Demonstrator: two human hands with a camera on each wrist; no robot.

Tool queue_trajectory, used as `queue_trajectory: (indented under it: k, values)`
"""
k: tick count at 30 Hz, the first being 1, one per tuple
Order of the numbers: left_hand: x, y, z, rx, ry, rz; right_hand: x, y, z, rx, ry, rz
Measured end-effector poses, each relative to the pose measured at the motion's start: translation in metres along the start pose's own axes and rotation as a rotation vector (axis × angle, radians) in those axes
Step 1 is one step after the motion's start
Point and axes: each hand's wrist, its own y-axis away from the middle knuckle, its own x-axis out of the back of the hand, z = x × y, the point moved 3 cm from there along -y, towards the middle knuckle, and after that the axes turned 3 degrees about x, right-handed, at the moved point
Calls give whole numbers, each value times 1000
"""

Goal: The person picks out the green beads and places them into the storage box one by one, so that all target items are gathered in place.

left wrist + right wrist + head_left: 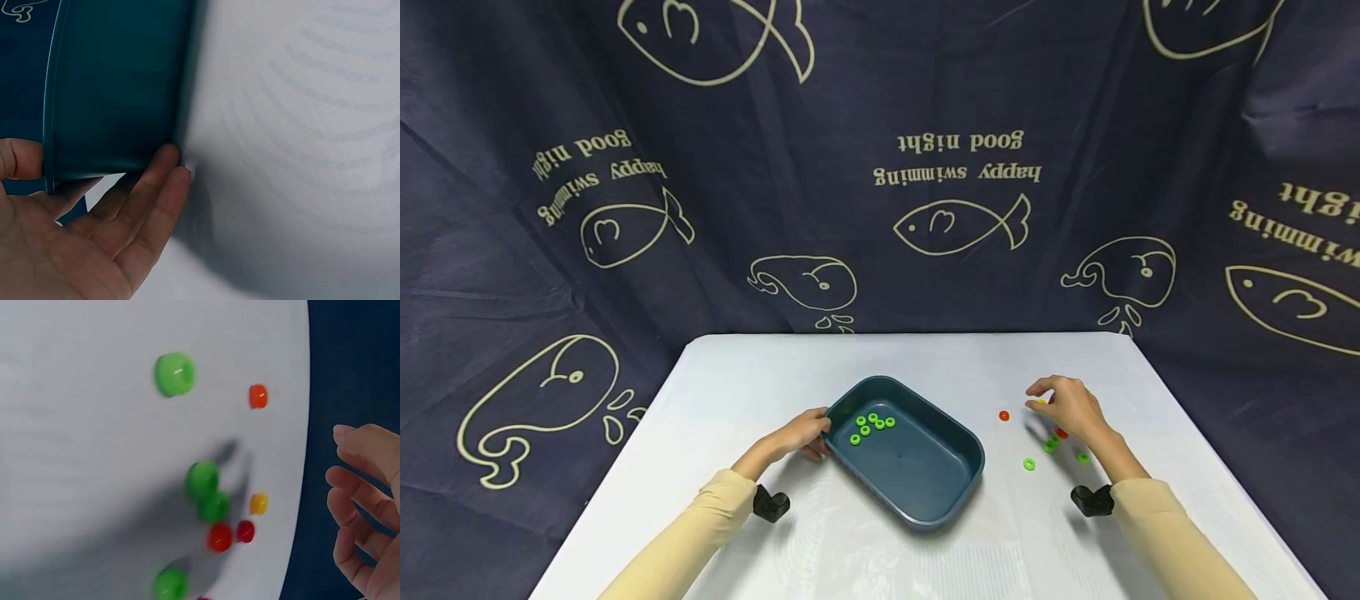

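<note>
well, judged this as partway along. counted six green rings (866,431) inside the blue tray (917,475), bunched toward its upper left end, with the tray parked lower middle in the head view. spotted four loose green rings (170,374) on the white table (760,367), right of the tray, so figured those for the leftover part. couldn't say about the other colours.

had the left hand (805,433) gripping the tray at its left end, thumb over the rim and fingers against the outside. had the right hand (1072,407) hovering above the scatter at lower right, fingers softly bent, thumb apart, nothing visible between them.

as for clutter, noticed three red pieces (220,538) and a yellow piece (259,504) mixed in near the greens. found two greens seemingly touching around the middle of the right wrist view, with a red right beside, so likely fiddly. couldn't identify a reddish sliver (204,598) cut off at the bottom edge. also saw a dark fish-print curtain (827,183) up top, behind the table.
</note>
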Motion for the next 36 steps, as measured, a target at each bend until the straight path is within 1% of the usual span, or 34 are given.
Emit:
queue_trajectory:
  k: [7, 12, 16, 20, 29, 33, 36]
  values:
    - [0, 2, 2, -1, 6, -1, -4, 16, 16, -44, 2, -28]
    - [1, 1, 2, -8, 1, -2, -10, 26, 28, -73, 31, -60]
    - [1, 0, 1, -4, 4, -2, -14, 33, 35, -79, 51, -76]
    - [1, 1, 1, -8, 4, -8, -17, 38, 38, -72, 48, -78]
    - [1, -2, -3, 0, 6, -3, -16, 43, 41, -80, 47, -72]
    - [3, -2, -3, -12, 9, -18, -16, 39, 42, -88, 52, -80]
    - [3, -3, -3, -3, 11, -29, -16, 40, 44, -86, 45, -81]
